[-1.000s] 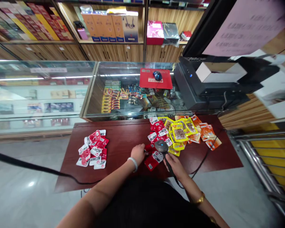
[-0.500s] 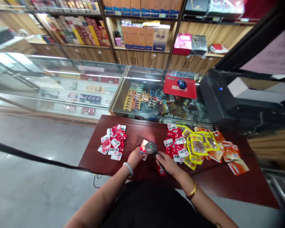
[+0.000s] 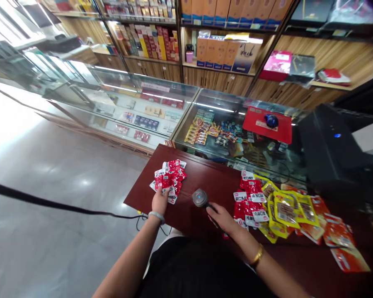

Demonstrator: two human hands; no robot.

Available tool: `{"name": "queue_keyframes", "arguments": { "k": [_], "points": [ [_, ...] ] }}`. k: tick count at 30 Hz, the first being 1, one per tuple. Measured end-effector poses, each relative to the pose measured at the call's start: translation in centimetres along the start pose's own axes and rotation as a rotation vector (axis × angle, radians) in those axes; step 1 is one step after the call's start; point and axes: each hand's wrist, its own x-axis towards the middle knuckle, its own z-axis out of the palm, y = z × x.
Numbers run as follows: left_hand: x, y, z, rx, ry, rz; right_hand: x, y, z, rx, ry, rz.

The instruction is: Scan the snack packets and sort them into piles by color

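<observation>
Since half a second ago the left hand has carried its red packet away from the scanner and over to the small pile of red packets, where its fingers now lie on the pile's near edge; whether the left grip is closed on a packet cannot be told, as the fingertips blend into the pile. A pale bangle sits at that wrist. To the right of the left grip, with bare table between, the right hand is wrapped closed around the handle of the barcode scanner, whose round head stands just beyond the fingers and shows a small blue-green light on top. A gold bracelet circles the right wrist. Just right of the right grip lies the larger heap of red packets, touching a spread of yellow packets, with orange packets further right. Beyond both grips stands a glass display case carrying a red mouse pad and a mouse. A black cable trails across the floor left of the left grip.
</observation>
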Motion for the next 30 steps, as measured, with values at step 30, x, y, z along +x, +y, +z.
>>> {"name": "queue_keyframes", "arguments": {
  "k": [30],
  "points": [
    [-13.6, 13.0, 18.0, 0.68, -0.707, 1.087, -11.8, 5.0, -8.0, 0.49, 0.515, 0.117]
  ]
}}
